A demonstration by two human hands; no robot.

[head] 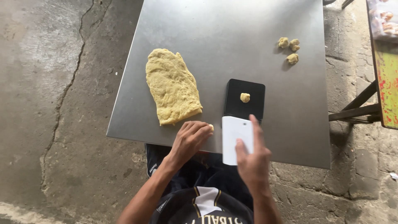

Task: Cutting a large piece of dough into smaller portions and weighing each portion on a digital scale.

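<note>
A large flat slab of yellow dough [173, 86] lies on the steel table [232, 37]. My left hand [190, 140] rests on the table just below the slab, fingers closed on a small bit of dough [211, 127] at its fingertips. My right hand [252, 159] grips a white rectangular scraper [236, 139] held flat at the table's near edge. Just beyond the scraper sits a small black scale [244, 99] with one little dough lump [245, 97] on it. Three small dough balls [289, 49] sit at the far right of the table.
The table stands on a cracked concrete floor [54, 103]. At the right edge a painted wooden bench or table [385, 70] with dark legs holds a clear bag of items [383, 18]. My dark shirt and lap show below the table edge.
</note>
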